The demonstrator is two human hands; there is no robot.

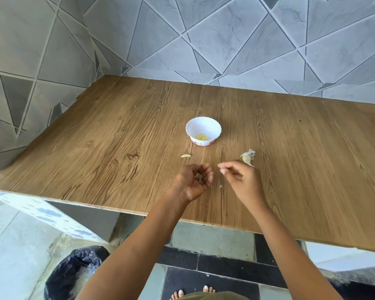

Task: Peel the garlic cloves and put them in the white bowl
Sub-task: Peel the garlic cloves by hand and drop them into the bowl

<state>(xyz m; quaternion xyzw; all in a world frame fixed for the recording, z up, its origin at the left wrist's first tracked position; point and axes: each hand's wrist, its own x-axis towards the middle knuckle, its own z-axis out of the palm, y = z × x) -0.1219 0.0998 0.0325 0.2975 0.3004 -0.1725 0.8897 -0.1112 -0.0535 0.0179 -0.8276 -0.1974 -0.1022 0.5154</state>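
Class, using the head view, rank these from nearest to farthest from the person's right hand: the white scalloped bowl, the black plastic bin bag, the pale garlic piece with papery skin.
1. Pale garlic piece with papery skin, on the wooden table just beyond the right hand.
2. White scalloped bowl, farther back, to the left.
3. Black plastic bin bag, on the floor, far left.

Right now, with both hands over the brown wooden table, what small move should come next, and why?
Probably the right hand should drop its pinched small pale scrap into the cupped left hand, which already holds greyish peel scraps. That would free its fingers for the skin-covered garlic piece lying just beyond it.
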